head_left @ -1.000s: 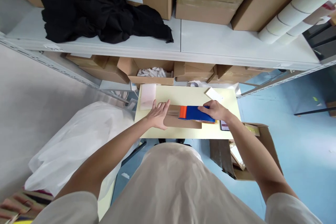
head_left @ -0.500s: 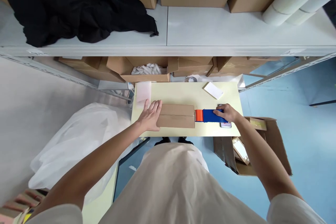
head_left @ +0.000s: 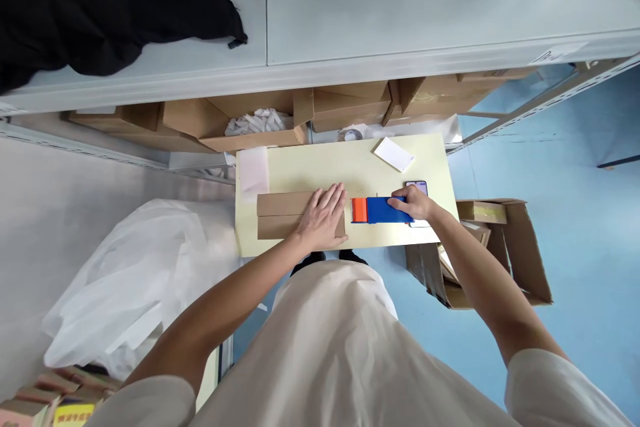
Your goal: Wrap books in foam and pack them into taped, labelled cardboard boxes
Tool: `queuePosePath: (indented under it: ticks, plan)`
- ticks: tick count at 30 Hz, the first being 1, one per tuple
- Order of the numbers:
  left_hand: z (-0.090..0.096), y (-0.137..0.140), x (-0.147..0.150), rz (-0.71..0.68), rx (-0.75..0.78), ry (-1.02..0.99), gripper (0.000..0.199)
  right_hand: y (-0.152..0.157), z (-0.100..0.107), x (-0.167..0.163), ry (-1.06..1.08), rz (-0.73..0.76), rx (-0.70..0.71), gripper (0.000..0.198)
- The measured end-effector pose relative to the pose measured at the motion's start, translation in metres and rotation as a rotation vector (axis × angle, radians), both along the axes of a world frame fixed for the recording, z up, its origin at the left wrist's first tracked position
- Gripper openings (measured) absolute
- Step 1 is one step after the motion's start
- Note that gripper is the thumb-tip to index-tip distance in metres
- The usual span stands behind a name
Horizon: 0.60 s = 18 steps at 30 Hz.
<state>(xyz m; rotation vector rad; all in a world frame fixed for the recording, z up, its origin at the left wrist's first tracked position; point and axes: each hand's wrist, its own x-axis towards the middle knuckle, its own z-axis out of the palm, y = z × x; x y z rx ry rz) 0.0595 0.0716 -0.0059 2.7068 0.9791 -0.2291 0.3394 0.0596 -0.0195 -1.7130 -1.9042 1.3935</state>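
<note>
A long brown cardboard box (head_left: 279, 215) lies on the pale yellow table (head_left: 300, 170), a seam running along its top. My left hand (head_left: 324, 219) rests flat across the box's right end, fingers stretched out and close together. My right hand (head_left: 414, 203) is closed around the blue body of a tape dispenser (head_left: 383, 209). Its orange head points left, a small gap from the box. Partly under my right hand and the dispenser lies a phone (head_left: 420, 222). Whether tape runs between dispenser and box cannot be made out.
A white card-like pad (head_left: 394, 155) and a pale translucent sheet (head_left: 253, 172) lie on the table. Behind stands a shelf (head_left: 400, 20) with black cloth (head_left: 130, 10) and cartons. An open carton (head_left: 525, 257) sits at right, a white plastic bag (head_left: 140, 273) at left.
My left hand has shifted from the box's left end to its right end. The tape dispenser, formerly against the box's right end, now stands slightly apart. The camera view has also shifted.
</note>
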Motion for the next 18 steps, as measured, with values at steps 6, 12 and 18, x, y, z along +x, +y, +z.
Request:
queuePosePath:
  ticks: [6, 12, 18]
  plan:
    - [0.001, 0.0, -0.003, -0.006, 0.0, 0.0, 0.099, -0.008, 0.004, 0.03, -0.146, 0.051, -0.001, 0.047]
    - [0.006, -0.001, 0.0, -0.055, 0.021, 0.034, 0.08, 0.002, 0.043, -0.041, -0.655, 0.017, -0.007, 0.051]
    - [0.002, -0.001, 0.003, -0.04, 0.023, 0.088, 0.067, 0.019, 0.078, -0.108, -0.767, 0.058, 0.014, 0.042]
